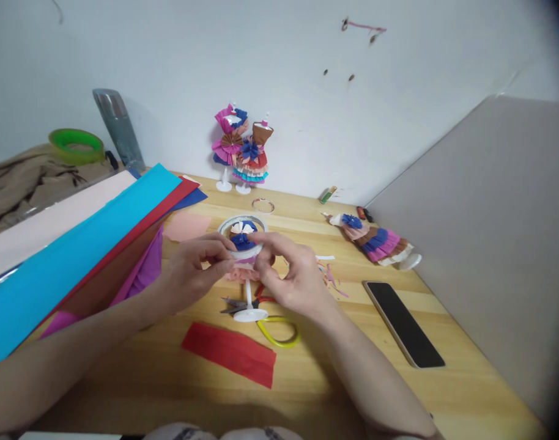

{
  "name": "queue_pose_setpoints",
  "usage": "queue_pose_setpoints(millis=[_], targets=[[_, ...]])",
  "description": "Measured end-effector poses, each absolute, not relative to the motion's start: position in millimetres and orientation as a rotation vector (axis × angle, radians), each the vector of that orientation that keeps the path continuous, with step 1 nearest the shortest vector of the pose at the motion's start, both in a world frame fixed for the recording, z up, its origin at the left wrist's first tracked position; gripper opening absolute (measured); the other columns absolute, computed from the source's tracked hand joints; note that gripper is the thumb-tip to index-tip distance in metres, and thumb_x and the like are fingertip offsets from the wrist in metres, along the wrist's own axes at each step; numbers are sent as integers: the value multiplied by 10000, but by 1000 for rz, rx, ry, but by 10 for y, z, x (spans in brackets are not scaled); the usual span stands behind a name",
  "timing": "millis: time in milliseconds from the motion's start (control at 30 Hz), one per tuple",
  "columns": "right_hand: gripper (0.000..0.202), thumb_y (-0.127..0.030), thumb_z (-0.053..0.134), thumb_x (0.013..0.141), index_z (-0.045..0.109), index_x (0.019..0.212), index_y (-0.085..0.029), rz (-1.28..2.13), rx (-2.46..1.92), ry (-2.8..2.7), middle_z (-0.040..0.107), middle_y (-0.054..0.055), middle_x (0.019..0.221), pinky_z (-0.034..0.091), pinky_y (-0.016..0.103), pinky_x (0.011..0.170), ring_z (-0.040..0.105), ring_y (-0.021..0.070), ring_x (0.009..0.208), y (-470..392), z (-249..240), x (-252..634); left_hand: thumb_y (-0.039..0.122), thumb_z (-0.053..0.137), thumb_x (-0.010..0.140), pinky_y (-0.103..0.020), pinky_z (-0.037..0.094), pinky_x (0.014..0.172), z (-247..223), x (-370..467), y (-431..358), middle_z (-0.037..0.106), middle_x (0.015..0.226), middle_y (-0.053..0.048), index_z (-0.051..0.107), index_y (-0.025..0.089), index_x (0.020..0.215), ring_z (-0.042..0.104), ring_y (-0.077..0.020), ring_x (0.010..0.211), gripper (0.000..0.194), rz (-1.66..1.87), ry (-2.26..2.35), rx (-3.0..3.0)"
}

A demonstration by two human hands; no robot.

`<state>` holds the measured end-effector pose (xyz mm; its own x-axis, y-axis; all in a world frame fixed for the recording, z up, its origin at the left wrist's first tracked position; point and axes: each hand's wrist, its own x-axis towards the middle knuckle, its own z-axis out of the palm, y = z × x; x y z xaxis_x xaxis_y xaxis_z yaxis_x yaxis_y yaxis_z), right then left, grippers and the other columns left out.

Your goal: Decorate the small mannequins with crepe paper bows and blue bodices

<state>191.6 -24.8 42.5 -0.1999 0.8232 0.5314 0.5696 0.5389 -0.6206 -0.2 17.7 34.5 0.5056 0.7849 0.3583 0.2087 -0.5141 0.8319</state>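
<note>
My left hand (199,263) and my right hand (293,269) face each other with bent, pinching fingers at the two sides of a pale tape roll (222,227). Blue and white crepe paper (243,239) shows through its hole. Just below sits a small dress form with a pink ruffled skirt (240,274) and a round white base (251,315); my fingers partly cover it. Scissors with a yellow handle (279,343) and pliers with red grips (233,302) lie by the base. A red crepe paper strip (229,354) lies in front.
Long crepe paper sheets (91,232) cover the left side. Two dressed mini dress forms (231,143) stand at the wall; another (375,241) lies at right, beyond a phone (403,324). A bottle (118,128) and green tape roll (77,143) are back left.
</note>
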Motion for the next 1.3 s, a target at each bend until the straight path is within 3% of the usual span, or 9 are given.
queue_pose_setpoints(millis=[67, 200, 367, 533, 800, 967, 1133, 1300], targets=[[323, -114, 508, 797, 562, 1105, -197, 365, -1112, -1849, 629, -32, 674, 494, 247, 601, 613, 121, 585, -252, 435, 1926, 192, 595, 840, -244, 471, 641, 352, -3, 181, 674, 859, -69, 654, 141, 654, 631, -155, 777, 202, 1027, 843, 1995], [50, -201, 597, 821, 552, 802, -191, 106, -1143, -1825, 604, -13, 638, 458, 243, 554, 571, 121, 562, -248, 399, 1902, 153, 596, 831, -225, 492, 659, 330, 10, 177, 678, 893, -65, 638, 146, 649, 653, -149, 805, 187, 1152, 883, 2054], [152, -201, 575, 843, 543, 694, -192, 75, -1217, -1779, 576, -22, 586, 425, 226, 527, 514, 100, 520, -222, 323, 1838, 131, 573, 853, -237, 513, 705, 243, 31, 156, 686, 912, -61, 641, 160, 700, 667, -150, 819, 170, 1272, 819, 2226], [163, -148, 535, 766, 498, 614, -193, 241, -1214, -1785, 534, -43, 544, 396, 200, 494, 479, 82, 488, -179, 384, 1912, 139, 553, 864, -235, 487, 679, 278, -5, 197, 684, 903, -67, 641, 154, 704, 653, -149, 804, 183, 1170, 769, 2231], [132, -209, 534, 701, 481, 581, -199, 136, -1405, -1570, 461, -58, 488, 325, 221, 474, 404, 86, 458, 84, 431, 2377, 206, 695, 762, -223, 441, 552, 474, -221, 515, 671, 792, -55, 643, 145, 558, 584, -122, 629, 220, 927, 584, 1696], [120, -231, 542, 661, 483, 560, -201, 108, -1563, -1430, 463, -44, 481, 300, 233, 483, 405, 99, 476, 294, 300, 2693, 224, 775, 679, -196, 408, 461, 547, -319, 616, 632, 690, -47, 658, 116, 575, 532, -87, 510, 191, 1022, 345, 1222], [132, -260, 580, 632, 500, 548, -195, 360, -1577, -1379, 523, -22, 478, 288, 222, 458, 409, 95, 458, 406, 177, 2785, 187, 720, 708, -192, 447, 492, 603, -350, 622, 616, 758, -29, 654, 89, 652, 509, -60, 510, 131, 1106, 216, 1002], [243, -404, 634, 685, 586, 632, -172, 539, -1496, -1357, 593, 9, 489, 360, 229, 442, 469, 105, 420, 387, 271, 2865, 101, 624, 733, -190, 454, 502, 628, -375, 635, 609, 774, -34, 658, 90, 653, 484, -58, 529, 87, 1186, 249, 953]])
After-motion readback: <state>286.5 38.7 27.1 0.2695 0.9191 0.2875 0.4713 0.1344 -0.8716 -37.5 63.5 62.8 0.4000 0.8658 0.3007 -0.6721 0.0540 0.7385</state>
